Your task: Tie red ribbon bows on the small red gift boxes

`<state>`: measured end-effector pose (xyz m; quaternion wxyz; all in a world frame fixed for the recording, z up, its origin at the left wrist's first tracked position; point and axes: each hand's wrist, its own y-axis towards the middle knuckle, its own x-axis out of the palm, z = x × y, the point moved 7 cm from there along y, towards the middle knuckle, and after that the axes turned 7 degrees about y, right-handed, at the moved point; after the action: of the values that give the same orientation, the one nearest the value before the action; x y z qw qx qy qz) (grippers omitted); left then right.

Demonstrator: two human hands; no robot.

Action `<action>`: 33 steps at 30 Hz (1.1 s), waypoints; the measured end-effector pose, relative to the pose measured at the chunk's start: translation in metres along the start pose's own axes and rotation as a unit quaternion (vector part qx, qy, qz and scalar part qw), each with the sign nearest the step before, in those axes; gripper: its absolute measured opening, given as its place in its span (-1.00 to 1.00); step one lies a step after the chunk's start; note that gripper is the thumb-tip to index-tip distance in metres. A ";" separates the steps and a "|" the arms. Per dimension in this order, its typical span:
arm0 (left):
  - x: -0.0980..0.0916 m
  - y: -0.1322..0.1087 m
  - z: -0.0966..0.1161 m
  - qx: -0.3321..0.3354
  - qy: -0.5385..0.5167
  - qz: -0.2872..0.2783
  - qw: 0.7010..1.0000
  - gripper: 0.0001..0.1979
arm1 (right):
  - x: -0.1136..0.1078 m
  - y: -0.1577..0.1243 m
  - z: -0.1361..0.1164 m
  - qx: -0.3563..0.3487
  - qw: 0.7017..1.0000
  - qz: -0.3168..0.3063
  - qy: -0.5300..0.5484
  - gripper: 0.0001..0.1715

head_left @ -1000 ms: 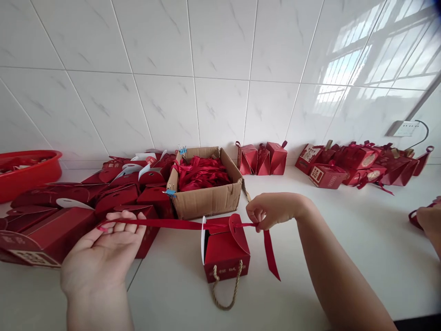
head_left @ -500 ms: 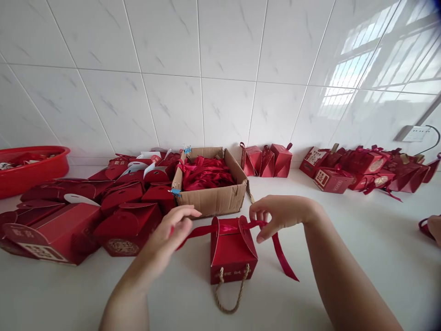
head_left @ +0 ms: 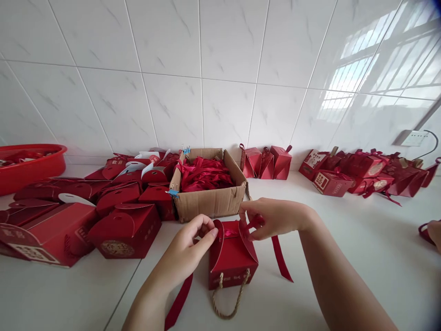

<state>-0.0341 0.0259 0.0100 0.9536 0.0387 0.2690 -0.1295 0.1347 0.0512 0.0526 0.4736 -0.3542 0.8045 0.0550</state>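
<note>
My L hand (head_left: 188,248) has thumb & fingertips at the L flap of the sm red box (head_left: 232,257), can't tell if they're pinching flap or ribbon, while my R hand (head_left: 274,219) is grasping the red ribbon (head_left: 281,259) by the R flap, w/ one tail hanging below R hand & the other under L wrist. Box is upright btwn both hands, rope handle (head_left: 228,316) on the side nearer me. Carton (head_left: 210,207) of ribbons (head_left: 206,174) is just beyond my hands, more red boxes (head_left: 126,232) L of L hand, another person's hand (head_left: 436,233) far R of mine.
</note>
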 end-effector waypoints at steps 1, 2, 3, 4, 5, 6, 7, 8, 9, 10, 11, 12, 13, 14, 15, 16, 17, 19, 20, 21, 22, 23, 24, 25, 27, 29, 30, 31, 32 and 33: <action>0.000 -0.001 -0.001 -0.006 -0.012 -0.007 1.000 -0.77 | -0.001 -0.001 -0.002 -0.010 1.000 0.005 0.001 -0.75; 0.001 -0.001 -0.001 -0.011 -0.018 -0.013 1.000 -0.77 | -0.002 -0.002 -0.004 -0.022 1.000 0.011 0.001 -0.79; 0.000 -0.001 -0.002 -0.014 -0.020 -0.013 1.000 -0.77 | -0.003 -0.002 -0.006 -0.032 0.999 0.016 -0.001 -0.81; -0.001 -0.001 -0.002 -0.015 -0.018 -0.009 1.000 -0.77 | -0.004 -0.003 -0.008 -0.042 0.999 0.020 -0.002 -0.83; -0.002 0.000 -0.003 -0.014 -0.013 -0.001 1.000 -0.77 | -0.004 -0.003 -0.009 -0.049 0.999 0.020 -0.002 -0.84; -0.003 0.001 -0.004 -0.010 -0.008 0.007 1.000 -0.77 | -0.004 -0.004 -0.010 -0.053 0.998 0.019 0.000 -0.84; -0.004 0.002 -0.005 -0.006 -0.003 0.013 1.000 -0.77 | -0.004 -0.004 -0.010 -0.055 0.998 0.016 0.001 -0.84; -0.005 0.003 -0.006 -0.004 0.001 0.016 1.000 -0.77 | -0.004 -0.003 -0.010 -0.055 0.998 0.013 0.002 -0.84; -0.005 0.003 -0.007 -0.004 0.007 0.021 1.000 -0.76 | -0.004 -0.003 -0.010 -0.052 0.999 0.011 0.003 -0.83; -0.005 0.004 -0.009 -0.004 0.012 0.021 1.000 -0.75 | -0.004 -0.002 -0.010 -0.049 0.999 0.008 0.002 -0.82; -0.005 0.005 -0.009 -0.003 0.016 0.021 1.000 -0.74 | -0.003 -0.002 -0.009 -0.044 0.999 0.007 0.001 -0.81; -0.005 0.005 -0.010 -0.003 0.020 0.019 1.000 -0.72 | -0.003 -0.001 -0.008 -0.039 0.999 0.007 -0.002 -0.79; -0.005 0.005 -0.010 -0.004 0.024 0.019 1.000 -0.70 | -0.003 0.000 -0.007 -0.033 0.999 0.010 -0.006 -0.78; -0.005 0.005 -0.010 -0.005 0.026 0.018 0.999 -0.69 | -0.003 0.001 -0.006 -0.025 1.000 0.011 -0.009 -0.76; -0.005 0.005 -0.010 -0.007 0.029 0.017 0.999 -0.68 | -0.003 0.002 -0.004 -0.016 1.000 0.011 -0.011 -0.75; -0.004 0.004 -0.009 -0.010 0.029 0.017 0.999 -0.68 | -0.002 0.003 -0.001 -0.005 1.000 0.008 -0.012 -0.74; -0.003 0.004 -0.009 -0.013 0.028 0.017 0.999 -0.67 | 0.000 0.004 0.001 0.009 1.000 -0.001 -0.010 -0.73; -0.001 0.004 -0.007 -0.016 0.022 0.016 0.999 -0.67 | 0.005 0.006 0.007 0.047 0.998 -0.033 0.006 -0.73; 0.000 0.005 -0.007 -0.017 0.019 0.016 1.000 -0.67 | 0.008 0.006 0.010 0.067 0.996 -0.050 0.017 -0.73; 0.001 0.005 -0.006 -0.017 0.018 0.015 1.000 -0.66 | 0.010 0.006 0.011 0.082 0.994 -0.065 0.025 -0.74; 0.001 0.005 -0.006 -0.017 0.016 0.014 1.000 -0.66 | 0.012 0.006 0.012 0.091 0.993 -0.075 0.031 -0.74; 0.002 0.006 -0.006 -0.018 0.017 0.014 1.000 -0.66 | 0.012 0.005 0.012 0.095 0.992 -0.082 0.034 -0.73; 0.001 0.006 -0.006 -0.017 0.018 0.013 1.000 -0.66 | 0.012 0.005 0.011 0.094 0.991 -0.084 0.034 -0.72; 0.000 0.006 -0.006 -0.016 0.018 0.014 1.000 -0.65 | 0.012 0.004 0.011 0.094 0.991 -0.084 0.034 -0.70; -0.003 0.006 -0.008 -0.014 0.017 0.021 1.000 -0.63 | 0.010 0.002 0.013 0.098 0.992 -0.075 0.032 -0.65; -0.009 0.005 -0.010 -0.017 0.013 0.031 0.999 -0.61 | 0.006 0.000 0.017 0.104 0.993 -0.058 0.025 -0.62; -0.011 0.004 -0.011 -0.021 0.010 0.036 0.999 -0.60 | 0.003 -0.001 0.019 0.106 0.993 -0.051 0.022 -0.62; -0.014 0.003 -0.012 -0.027 0.008 0.040 0.999 -0.59 | 0.002 -0.002 0.020 0.106 0.993 -0.047 0.021 -0.63; -0.016 0.003 -0.013 -0.032 0.007 0.045 0.998 -0.58 | 0.000 -0.004 0.022 0.106 0.993 -0.044 0.022 -0.65; -0.018 0.002 -0.014 -0.037 0.007 0.050 0.998 -0.56 | -0.001 -0.006 0.022 0.105 0.993 -0.044 0.024 -0.67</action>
<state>-0.0551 0.0339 0.0074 0.9577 0.0182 0.2781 -0.0713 0.1550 0.0567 0.0426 0.4909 -0.3383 0.8007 -0.0594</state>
